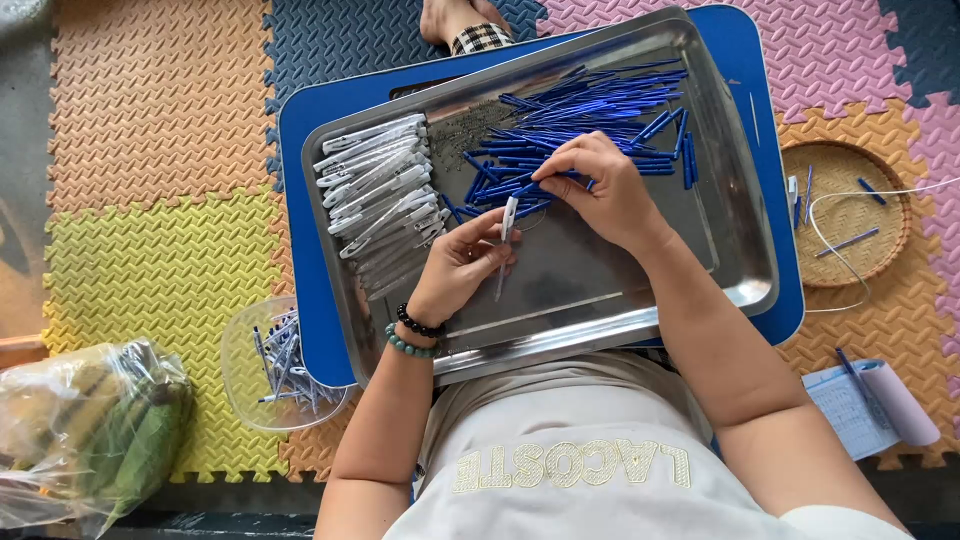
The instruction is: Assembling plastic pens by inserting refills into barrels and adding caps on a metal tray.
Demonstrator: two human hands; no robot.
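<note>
Left hand (455, 265) pinches a clear pen barrel (507, 225) over the steel tray (740, 250), right hand (600, 185) grips a blue refill (530, 188) near the pile; keeping both aligned probably eases insertion.

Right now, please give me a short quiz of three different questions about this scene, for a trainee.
1. True or false: the blue sticks lie in the metal tray.
2. What is the left hand holding? A) a thin clear tube B) a spoon C) a cup
3. Fill in: the right hand rests on the pile of blue ____.

Key: 1 true; 2 A; 3 sticks.
</note>
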